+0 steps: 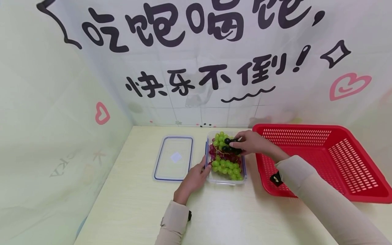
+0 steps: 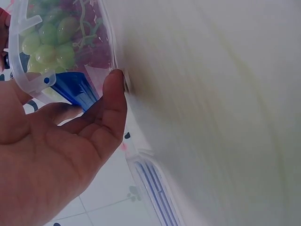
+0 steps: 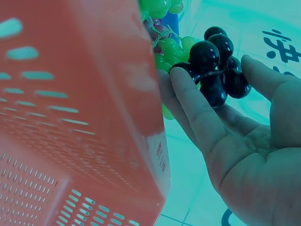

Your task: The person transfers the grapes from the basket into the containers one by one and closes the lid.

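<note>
A clear plastic food container (image 1: 225,182) with blue seals holds bunches of green grapes (image 1: 226,168) at its front and back. Red grapes (image 1: 212,149) lie between them. My left hand (image 1: 196,178) grips the container's left side, fingers at the blue latch (image 2: 77,89) in the left wrist view. Over the container's back right part, my right hand (image 1: 250,142) holds a small bunch of black grapes (image 3: 205,56) between thumb and fingers. In the head view these black grapes overlap the green and red ones.
The container's lid (image 1: 166,166), clear with a blue seal and a white label, lies flat to the left. A large red perforated basket (image 1: 309,170) stands close on the right, under my right forearm. Behind the pale table (image 1: 131,204) hangs a printed sheet (image 1: 190,102).
</note>
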